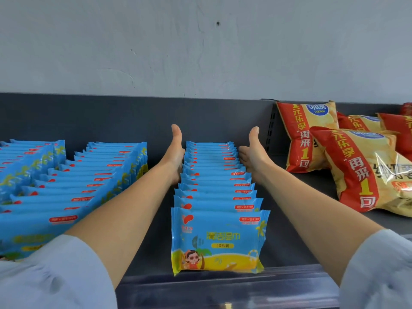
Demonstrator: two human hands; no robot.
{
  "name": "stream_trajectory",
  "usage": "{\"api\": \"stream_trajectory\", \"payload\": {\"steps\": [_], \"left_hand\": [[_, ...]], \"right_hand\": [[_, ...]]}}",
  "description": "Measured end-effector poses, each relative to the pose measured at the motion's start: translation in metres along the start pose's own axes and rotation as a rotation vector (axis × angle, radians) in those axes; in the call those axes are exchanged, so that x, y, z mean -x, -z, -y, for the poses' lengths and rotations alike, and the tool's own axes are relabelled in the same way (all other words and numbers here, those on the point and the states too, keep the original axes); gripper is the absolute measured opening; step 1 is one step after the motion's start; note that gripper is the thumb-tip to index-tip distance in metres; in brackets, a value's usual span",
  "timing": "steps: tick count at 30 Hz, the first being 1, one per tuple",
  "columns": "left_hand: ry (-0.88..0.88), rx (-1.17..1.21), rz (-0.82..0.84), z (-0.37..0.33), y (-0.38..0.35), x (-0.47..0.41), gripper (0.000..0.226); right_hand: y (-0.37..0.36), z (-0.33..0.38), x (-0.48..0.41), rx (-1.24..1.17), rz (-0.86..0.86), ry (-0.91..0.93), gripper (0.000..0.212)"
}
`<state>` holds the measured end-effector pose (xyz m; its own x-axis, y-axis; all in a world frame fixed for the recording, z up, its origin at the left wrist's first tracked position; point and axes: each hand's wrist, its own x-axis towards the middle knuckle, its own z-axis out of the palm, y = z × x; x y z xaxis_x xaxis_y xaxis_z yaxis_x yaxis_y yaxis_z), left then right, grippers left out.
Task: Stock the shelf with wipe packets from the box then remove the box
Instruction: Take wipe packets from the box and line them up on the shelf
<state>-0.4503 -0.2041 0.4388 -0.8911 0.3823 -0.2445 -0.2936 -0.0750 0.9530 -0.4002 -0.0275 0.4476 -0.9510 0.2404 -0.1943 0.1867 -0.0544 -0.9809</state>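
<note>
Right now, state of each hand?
Left hand: open, flat against the packet row.
Right hand: open, flat against its other side.

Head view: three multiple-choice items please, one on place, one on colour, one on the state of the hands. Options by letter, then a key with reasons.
1. Where do the snack bags lie relative to the middle row of wipe packets?
A. to its left
B. to its right
C. on top of it

2. What is the main colour of the upper part of the wipe packets?
A. green
B. black
C. blue

3. How are the left hand and right hand placed?
A. one flat against each side of the middle row, thumbs up
B. both lifting a single packet
C. both off the shelf

Key: 1 B, the red and yellow bags sit right of the row. 2 C, every packet shows a blue upper part. 3 A, each hand flanks the row with its thumb raised.
</note>
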Motion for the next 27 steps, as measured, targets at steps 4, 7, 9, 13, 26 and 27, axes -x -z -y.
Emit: {"api": "stream_trajectory", "payload": {"steps": [4,7,9,13,26,27], "left_hand": [[0.016,0.024,0.068,0.001,0.004,-0.006,0.108],[-0.007,-0.014,0.085,-0.002,0.004,-0.003,0.102],[-0.068,-0.105,0.018,-0.008,0.002,0.005,0.086],[-0.230,-0.533,-0.015,-0.021,-0.007,0.041,0.080],[-0.362,-1.871,0.042,0.024,-0.018,0.155,0.130],[-0.398,-1.869,0.001,0.028,-0.020,0.156,0.128]], "right_hand": [[-0.001,0.001,-0.002,0.027,0.066,-0.001,0.086],[-0.003,0.001,0.001,0.072,0.060,0.034,0.074],[-0.001,0.003,0.005,0.190,0.060,0.101,0.081],[0.007,0.010,0.036,0.435,0.198,0.312,0.070],[0.014,-0.018,0.150,1.693,0.284,0.710,0.114],[0.013,-0.019,0.149,1.681,0.271,0.729,0.111]]}}
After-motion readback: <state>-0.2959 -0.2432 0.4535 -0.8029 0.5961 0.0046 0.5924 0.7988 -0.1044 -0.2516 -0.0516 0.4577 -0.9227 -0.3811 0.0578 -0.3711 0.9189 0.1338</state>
